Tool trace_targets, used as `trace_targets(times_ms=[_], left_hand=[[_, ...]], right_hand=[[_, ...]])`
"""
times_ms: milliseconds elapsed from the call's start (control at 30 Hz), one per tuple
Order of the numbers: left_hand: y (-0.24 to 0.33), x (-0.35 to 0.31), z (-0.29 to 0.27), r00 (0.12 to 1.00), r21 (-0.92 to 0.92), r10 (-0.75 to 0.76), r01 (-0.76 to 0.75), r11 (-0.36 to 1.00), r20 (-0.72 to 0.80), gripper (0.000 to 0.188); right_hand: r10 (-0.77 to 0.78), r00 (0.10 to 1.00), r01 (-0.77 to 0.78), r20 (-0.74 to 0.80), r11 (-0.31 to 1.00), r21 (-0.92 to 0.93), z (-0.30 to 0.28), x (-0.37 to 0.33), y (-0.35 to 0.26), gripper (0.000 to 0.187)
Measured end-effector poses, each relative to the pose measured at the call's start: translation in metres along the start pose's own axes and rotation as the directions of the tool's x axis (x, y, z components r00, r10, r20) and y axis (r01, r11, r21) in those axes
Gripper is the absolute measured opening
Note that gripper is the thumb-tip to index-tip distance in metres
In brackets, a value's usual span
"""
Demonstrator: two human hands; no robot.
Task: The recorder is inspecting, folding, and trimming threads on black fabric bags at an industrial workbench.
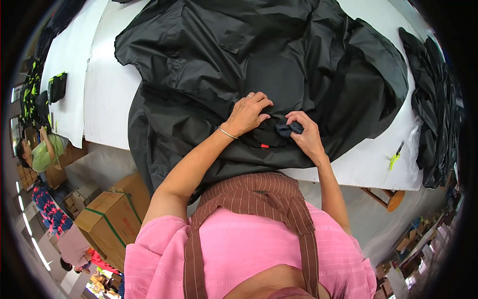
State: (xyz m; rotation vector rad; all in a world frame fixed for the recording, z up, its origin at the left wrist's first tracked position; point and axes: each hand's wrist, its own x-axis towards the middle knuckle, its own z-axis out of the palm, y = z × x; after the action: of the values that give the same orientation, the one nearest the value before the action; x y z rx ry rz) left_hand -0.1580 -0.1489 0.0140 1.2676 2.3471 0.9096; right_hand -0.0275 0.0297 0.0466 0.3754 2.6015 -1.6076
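Note:
A large black garment (279, 74) of thin, shiny fabric lies rumpled across the white table in front of me. My left hand (247, 114) rests on its near part with curled fingers, gripping the black fabric; a ring and a bracelet show on it. Just to the right, my right hand (306, 135) pinches a small bunched dark blue cloth (289, 128) between thumb and fingers. A small red tag (264, 146) shows on the garment below and between my hands. Folds hide part of what lies under my left fingertips.
On the white table (107, 99), yellow-green thread snips (394, 160) lie at the right, near clear plastic (412, 149) and more black garments (430, 99). A folded black piece (57, 87) is at the left. Cardboard boxes (107, 224) and a person in green (45, 154) are beyond the left edge.

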Motion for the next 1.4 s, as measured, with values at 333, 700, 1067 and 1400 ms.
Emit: trace_targets(times_ms=[333,700,1067,1400], left_hand=[[-0.022,0.003,0.025,0.984,-0.279,-0.168,0.145,0.949,-0.06,0.009],[-0.028,0.003,0.014,0.969,-0.478,-0.234,0.245,0.843,0.082,0.014],[-0.026,-0.001,0.01,0.932,-0.622,-0.275,0.361,0.694,0.234,0.013],[-0.022,0.002,0.004,0.906,-0.618,-0.353,0.419,0.665,0.235,0.015]], right_hand=[[0.0,1.0,0.0,-0.014,1.0,-0.02,0.0,0.006,-0.006,0.026],[-0.151,0.978,0.119,-0.146,0.971,-0.208,0.029,0.046,-0.036,0.025],[-0.085,0.992,0.04,-0.094,0.913,-0.405,0.024,0.053,-0.024,0.033],[-0.201,0.968,0.165,-0.15,0.96,-0.225,0.033,0.045,-0.032,0.026]])
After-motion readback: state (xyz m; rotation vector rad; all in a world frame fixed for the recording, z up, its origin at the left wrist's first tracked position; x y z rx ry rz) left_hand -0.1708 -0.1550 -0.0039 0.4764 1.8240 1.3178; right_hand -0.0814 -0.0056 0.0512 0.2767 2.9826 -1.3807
